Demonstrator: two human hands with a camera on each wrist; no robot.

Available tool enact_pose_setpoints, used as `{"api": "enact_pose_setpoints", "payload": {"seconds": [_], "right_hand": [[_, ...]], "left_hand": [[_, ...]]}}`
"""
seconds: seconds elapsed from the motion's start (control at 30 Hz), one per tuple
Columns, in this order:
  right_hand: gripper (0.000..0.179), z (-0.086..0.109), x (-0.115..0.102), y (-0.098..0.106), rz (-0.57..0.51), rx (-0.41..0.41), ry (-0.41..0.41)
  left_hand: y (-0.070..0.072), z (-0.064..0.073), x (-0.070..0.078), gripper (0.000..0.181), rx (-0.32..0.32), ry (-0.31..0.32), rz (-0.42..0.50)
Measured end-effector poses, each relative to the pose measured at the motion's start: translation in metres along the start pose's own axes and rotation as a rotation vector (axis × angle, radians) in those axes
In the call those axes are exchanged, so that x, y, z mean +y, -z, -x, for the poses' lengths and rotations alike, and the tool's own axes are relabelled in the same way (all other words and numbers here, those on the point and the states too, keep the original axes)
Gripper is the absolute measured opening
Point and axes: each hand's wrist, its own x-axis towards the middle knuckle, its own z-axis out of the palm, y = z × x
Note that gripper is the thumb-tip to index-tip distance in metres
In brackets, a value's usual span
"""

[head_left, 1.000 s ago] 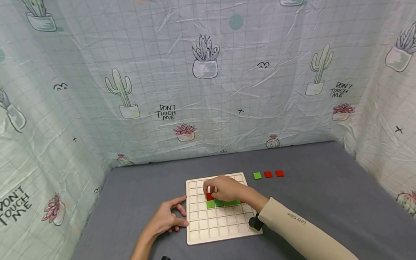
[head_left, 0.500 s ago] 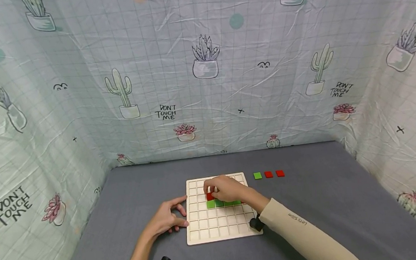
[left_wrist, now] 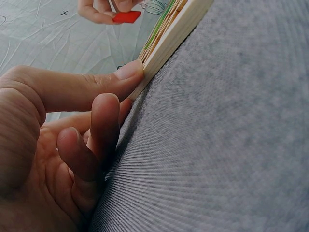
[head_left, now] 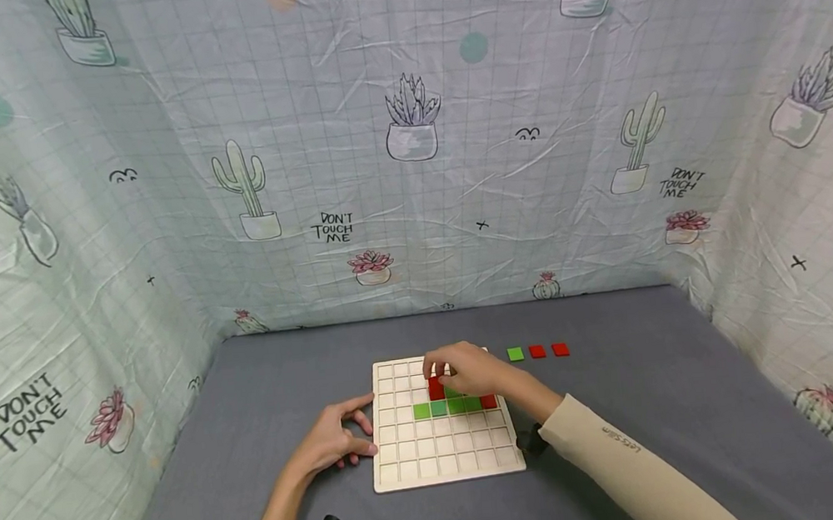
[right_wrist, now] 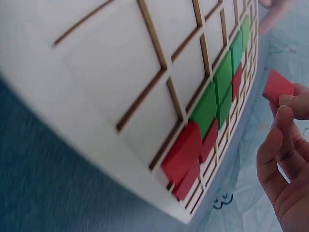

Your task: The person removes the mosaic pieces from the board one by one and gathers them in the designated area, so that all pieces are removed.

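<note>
My right hand pinches a red square tile between thumb and fingers, over the middle of the pale wooden grid board. In the right wrist view the tile is tilted and apart from the board. A row of green tiles lies in the grid, with a red tile at its right end. Behind it a second row of red and green tiles is partly hidden by my right hand. The thumb and index finger of my left hand touch the board's left edge; its other fingers are bent beside it.
To the right of the board's far corner, one loose green tile and two red tiles lie in a line on the grey cloth. A patterned curtain rises behind the table and at both sides.
My right hand has moved right and slightly up with the red tile, away from the cell behind the leftmost green tile. More of the front row shows now. The left hand has stayed put.
</note>
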Motion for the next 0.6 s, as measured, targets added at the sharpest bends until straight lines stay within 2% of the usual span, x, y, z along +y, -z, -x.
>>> {"api": "enact_pose_setpoints", "payload": {"seconds": [0.33,0.6], "right_hand": [[0.02,0.021,0.007,0.02,-0.02,0.027,-0.018],[0.02,0.034,0.022,0.03,-0.03,0.055,-0.022]], "left_hand": [[0.0,0.002,0.001,0.09,0.0,0.005,-0.007],[0.0,0.002,0.001,0.09,-0.006,0.0,0.003]]}}
